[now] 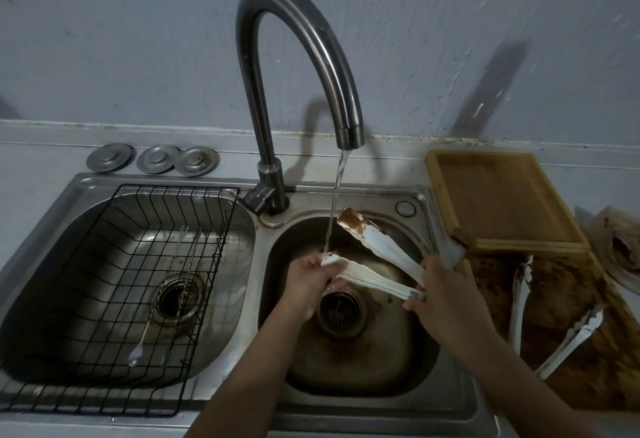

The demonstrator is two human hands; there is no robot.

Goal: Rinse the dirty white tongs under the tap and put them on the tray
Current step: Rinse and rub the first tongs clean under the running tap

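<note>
White tongs (377, 257) are spread apart over the right sink basin (349, 361). My right hand (446, 299) grips their hinge end. My left hand (311, 281) holds the tip of the near arm, right where the water stream (334, 202) from the curved tap (298, 66) lands. The far arm's tip is smeared with brown sauce. A clean wooden tray (498, 202) stands on the counter to the right of the sink.
A second wooden tray (568, 299), smeared brown, holds another dirty white tongs (568, 340). The left basin holds a black wire rack (138, 285) with a spoon and forks. Three metal sink plugs (152, 159) lie behind it. A soiled plate (620, 247) sits far right.
</note>
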